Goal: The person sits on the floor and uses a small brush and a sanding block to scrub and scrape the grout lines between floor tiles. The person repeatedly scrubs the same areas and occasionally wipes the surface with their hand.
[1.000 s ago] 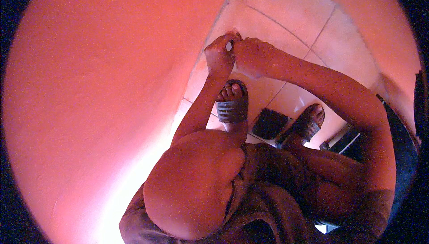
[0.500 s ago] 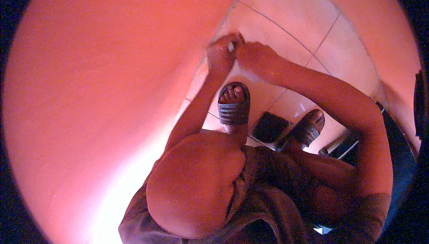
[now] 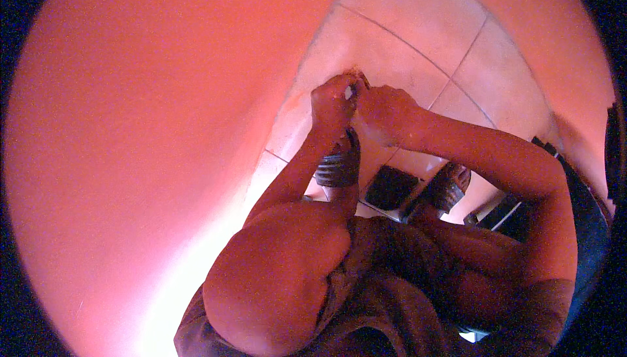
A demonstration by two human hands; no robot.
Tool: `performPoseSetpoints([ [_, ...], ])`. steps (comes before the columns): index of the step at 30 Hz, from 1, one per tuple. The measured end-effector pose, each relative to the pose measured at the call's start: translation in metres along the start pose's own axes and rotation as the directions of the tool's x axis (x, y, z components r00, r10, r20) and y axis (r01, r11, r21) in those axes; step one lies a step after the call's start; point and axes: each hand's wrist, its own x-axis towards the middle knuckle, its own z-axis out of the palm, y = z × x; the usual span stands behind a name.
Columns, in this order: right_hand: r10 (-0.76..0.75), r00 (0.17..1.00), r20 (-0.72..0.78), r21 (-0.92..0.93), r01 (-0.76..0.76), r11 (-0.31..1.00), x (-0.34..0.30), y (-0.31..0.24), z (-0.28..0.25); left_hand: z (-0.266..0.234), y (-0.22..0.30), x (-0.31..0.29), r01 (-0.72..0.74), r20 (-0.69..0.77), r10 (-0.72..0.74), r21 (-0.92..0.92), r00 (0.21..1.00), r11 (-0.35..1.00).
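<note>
My left hand (image 3: 332,103) is closed, with its fingers curled, above the tiled floor. My right hand (image 3: 390,114) is closed too and meets it, knuckles up. Where the two hands come together, a small dark, thin thing (image 3: 363,81) pokes out at the far side; its kind is too blurred to make out. A pale spot shows at the left fingers, and I cannot tell whether it is a nail or part of something held. The fingertips of my right hand are hidden.
A reddish wall (image 3: 150,115) rises close on the left. Below my hands are light floor tiles (image 3: 398,11) and my feet in dark striped sandals (image 3: 337,169). Between the feet lies a black squarish thing (image 3: 392,187). Dark objects (image 3: 503,213) stand at the right, beside my right arm.
Both hands, still together, have come slightly nearer to me and a little to the right in the picture, now partly covering the left sandal. The view has shifted slightly.
</note>
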Motion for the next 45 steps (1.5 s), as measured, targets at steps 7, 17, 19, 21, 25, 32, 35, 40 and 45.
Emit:
performPoseSetpoints([
  [7, -0.017, 0.986, -0.167, -0.044, 0.009, 0.999, 0.042, 0.027, -0.014, 0.001, -0.018, 0.061, -0.018, 0.051, 0.017, 0.014, 0.999, 1.000],
  [17, 0.076, 0.982, 0.174, 0.079, -0.090, 0.993, -0.040, 0.020, -0.020, 0.025, 0.021, 0.009, -0.098, 0.249, 0.098, -0.013, 0.963, 0.995],
  [19, 0.116, 0.993, 0.033, -0.024, -0.115, 0.993, -0.012, 0.047, -0.001, 0.031, 0.018, 0.037, -0.128, 0.186, 0.142, -0.083, 0.972, 0.988],
  [21, 0.119, 0.988, -0.103, -0.023, -0.122, 0.992, 0.004, 0.052, -0.020, 0.027, 0.015, 0.072, -0.206, 0.095, 0.209, -0.038, 0.973, 0.978],
  [25, 0.164, 0.985, 0.048, 0.009, -0.164, 0.986, -0.013, 0.060, 0.011, 0.040, 0.018, 0.036, -0.158, 0.195, 0.163, -0.040, 0.967, 0.987],
  [32, 0.031, 0.999, -0.025, -0.047, -0.032, 0.998, -0.047, 0.048, 0.012, 0.034, 0.032, 0.022, -0.166, 0.188, 0.173, -0.053, 0.967, 0.985],
  [35, 0.126, 0.975, -0.184, 0.002, -0.128, 0.992, -0.018, 0.050, -0.004, 0.029, 0.031, 0.052, -0.113, 0.195, 0.117, -0.034, 0.974, 0.993],
  [40, 0.095, 0.993, 0.072, -0.024, -0.094, 0.995, -0.031, 0.045, 0.020, 0.027, 0.036, 0.006, -0.208, 0.108, 0.206, 0.006, 0.972, 0.978],
  [45, 0.139, 0.988, -0.070, 0.000, -0.139, 0.990, -0.001, 0.052, 0.004, 0.029, 0.015, 0.047, -0.148, 0.176, 0.133, 0.075, 0.975, 0.986],
])
